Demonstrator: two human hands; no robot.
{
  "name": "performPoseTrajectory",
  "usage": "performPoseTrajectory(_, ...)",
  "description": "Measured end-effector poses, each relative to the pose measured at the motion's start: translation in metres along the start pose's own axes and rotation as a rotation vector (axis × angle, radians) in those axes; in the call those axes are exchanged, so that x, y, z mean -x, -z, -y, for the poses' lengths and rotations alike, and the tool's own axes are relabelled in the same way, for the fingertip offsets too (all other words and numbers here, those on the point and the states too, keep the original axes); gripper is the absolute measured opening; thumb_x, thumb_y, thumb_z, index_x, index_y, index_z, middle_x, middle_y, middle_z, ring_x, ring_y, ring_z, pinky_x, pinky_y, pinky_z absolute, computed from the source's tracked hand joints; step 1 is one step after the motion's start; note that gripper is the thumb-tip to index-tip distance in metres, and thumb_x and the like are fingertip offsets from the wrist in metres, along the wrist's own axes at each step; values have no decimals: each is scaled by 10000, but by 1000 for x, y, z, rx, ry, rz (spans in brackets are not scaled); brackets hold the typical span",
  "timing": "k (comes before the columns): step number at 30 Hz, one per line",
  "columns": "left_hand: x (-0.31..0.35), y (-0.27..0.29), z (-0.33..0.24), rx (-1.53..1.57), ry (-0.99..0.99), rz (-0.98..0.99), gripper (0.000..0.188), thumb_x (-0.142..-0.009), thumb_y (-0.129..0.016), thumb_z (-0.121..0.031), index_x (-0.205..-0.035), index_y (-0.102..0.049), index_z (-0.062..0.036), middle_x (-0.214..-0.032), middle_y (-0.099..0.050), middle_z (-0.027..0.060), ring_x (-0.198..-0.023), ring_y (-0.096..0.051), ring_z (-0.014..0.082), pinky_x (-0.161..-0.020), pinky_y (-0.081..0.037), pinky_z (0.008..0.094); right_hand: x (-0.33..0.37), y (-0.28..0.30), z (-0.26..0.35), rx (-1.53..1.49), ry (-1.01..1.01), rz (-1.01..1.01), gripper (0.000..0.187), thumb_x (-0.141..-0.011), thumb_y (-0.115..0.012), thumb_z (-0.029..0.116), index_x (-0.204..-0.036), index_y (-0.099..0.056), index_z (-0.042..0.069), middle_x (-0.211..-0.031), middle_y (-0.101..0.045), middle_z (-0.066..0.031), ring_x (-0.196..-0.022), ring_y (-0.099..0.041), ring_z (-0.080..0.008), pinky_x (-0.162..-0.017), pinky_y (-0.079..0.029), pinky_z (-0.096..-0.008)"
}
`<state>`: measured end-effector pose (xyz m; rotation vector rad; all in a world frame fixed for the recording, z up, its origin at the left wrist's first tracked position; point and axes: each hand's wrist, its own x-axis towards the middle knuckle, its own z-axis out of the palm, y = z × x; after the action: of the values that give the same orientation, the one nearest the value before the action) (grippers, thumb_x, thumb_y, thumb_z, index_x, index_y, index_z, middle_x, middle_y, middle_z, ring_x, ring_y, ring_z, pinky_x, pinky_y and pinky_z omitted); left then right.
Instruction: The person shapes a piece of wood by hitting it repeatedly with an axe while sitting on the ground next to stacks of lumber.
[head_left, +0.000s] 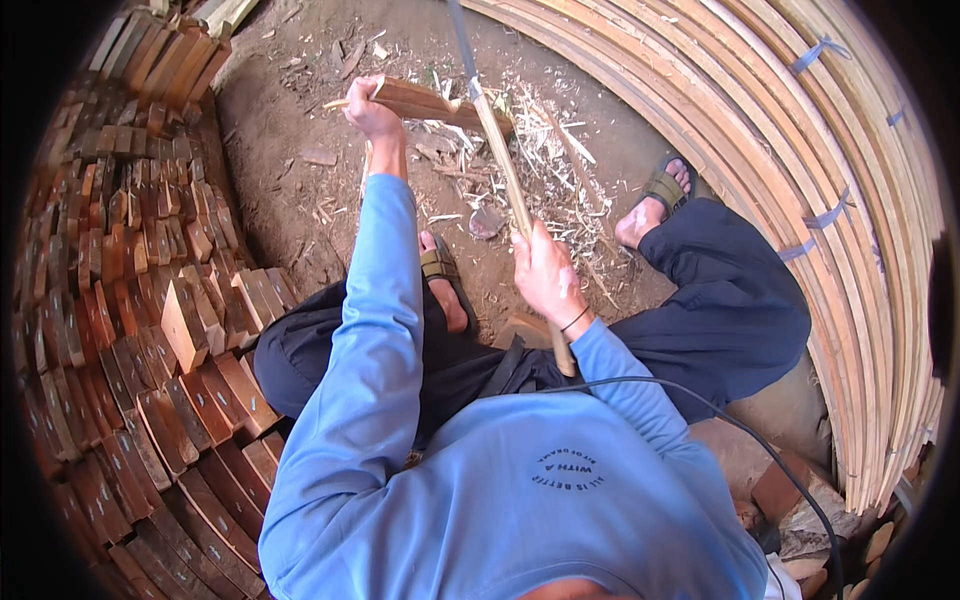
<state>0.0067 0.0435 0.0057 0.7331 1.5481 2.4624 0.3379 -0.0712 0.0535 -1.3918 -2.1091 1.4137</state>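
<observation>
My left hand [374,112] is closed around the near end of a short wood block [425,103], held out in front above the ground. In my right hand [548,270] is a long-handled knife [505,165], gripped partway along its pale wooden handle. The handle's butt reaches back to my lap, and its narrow grey metal blade points away from me. Where handle and blade meet, the tool crosses over the block toward its right end; I cannot tell whether they touch. Pale wood shavings [560,150] lie scattered under and around the block.
Stacked wood blocks [150,240] rise close along my left side. Long curved wooden strips [800,130], tied with bluish bands, bend around the right. My sandalled feet rest on the dirt floor [290,130]. A black cable [740,425] runs across my right side, near some stones [735,455].
</observation>
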Motion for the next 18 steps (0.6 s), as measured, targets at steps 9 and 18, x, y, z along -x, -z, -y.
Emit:
performPoseTrajectory(9,-2,10,5,0,42,19,206,-818,-421,-135,-681,-542,-38,-730,-634,159,-714,-610,248,-769,-492,373,7,-5,4,-17,-5,-8,272,-980,-519,231,-922,-517,-35,-699,-598,-247,-689,-624,-445,-596,-479,-499)
performPoseTrajectory(18,3,1,-4,71,99,-2,151,-799,-435,-109,-708,-533,-39,-741,-625,153,-704,-604,252,-747,-490,351,8,4,8,-99,-48,-39,320,-982,-523,253,-915,-528,-60,-691,-605,-287,-716,-624,-480,-647,-478,-540)
